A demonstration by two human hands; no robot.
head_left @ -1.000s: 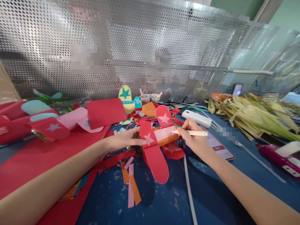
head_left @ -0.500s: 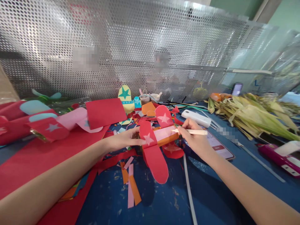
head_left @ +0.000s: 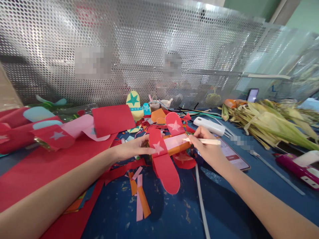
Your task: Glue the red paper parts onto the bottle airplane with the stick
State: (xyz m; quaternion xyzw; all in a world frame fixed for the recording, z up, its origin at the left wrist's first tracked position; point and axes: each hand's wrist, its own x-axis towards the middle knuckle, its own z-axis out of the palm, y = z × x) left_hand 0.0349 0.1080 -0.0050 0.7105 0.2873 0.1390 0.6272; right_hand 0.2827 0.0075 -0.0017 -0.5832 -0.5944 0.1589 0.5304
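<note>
A paper aeroplane (head_left: 165,151) with red wings, pale stars and an orange-and-pink body sits on the blue table (head_left: 174,212). My left hand (head_left: 132,148) pinches its left end at the front wing. My right hand (head_left: 205,147) grips a cream pen-like stick (head_left: 203,141) whose tip rests on the pink strip of the body. A red paper piece (head_left: 183,160) lies under the plane's right end.
Red sheets (head_left: 50,159) and paper planes (head_left: 47,132) cover the left. Orange and pink strips (head_left: 139,196) lie in front. A phone (head_left: 233,156), a white device (head_left: 208,125), corn husks (head_left: 269,122) and a magenta tool (head_left: 299,166) are to the right. A perforated metal screen (head_left: 149,49) stands behind.
Almost nothing has changed: both hands stay on the paper plane, and the stick's tip shifts only slightly on the pink strip.
</note>
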